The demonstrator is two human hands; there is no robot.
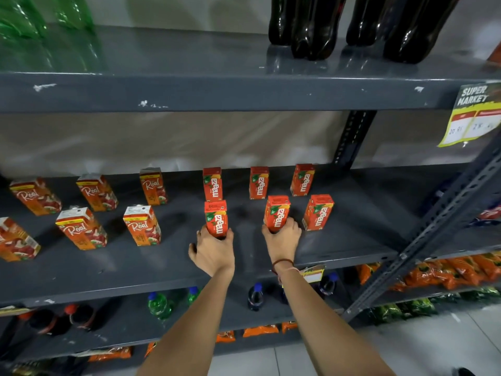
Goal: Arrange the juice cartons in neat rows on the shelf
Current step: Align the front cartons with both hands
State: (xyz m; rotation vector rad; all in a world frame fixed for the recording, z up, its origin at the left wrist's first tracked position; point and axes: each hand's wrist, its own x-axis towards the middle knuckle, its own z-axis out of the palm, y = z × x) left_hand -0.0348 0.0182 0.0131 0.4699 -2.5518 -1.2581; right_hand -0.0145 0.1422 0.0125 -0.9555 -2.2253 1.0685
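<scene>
While both hands [214,249] grip, each holds a Maaza carton [217,218].

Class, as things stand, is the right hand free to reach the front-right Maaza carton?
Probably not yet: the right hand grips the front-middle orange Maaza carton. The front-right orange Maaza carton stands unobstructed beside it.

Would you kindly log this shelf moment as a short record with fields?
setting: grey metal shelf in a shop
Maaza cartons: six, in two rows of three
Real cartons: six, on the left, loosely spaced and turned at angles
left hand: grips front-left Maaza carton
right hand: grips front-middle Maaza carton
untouched: front-right Maaza carton
</scene>
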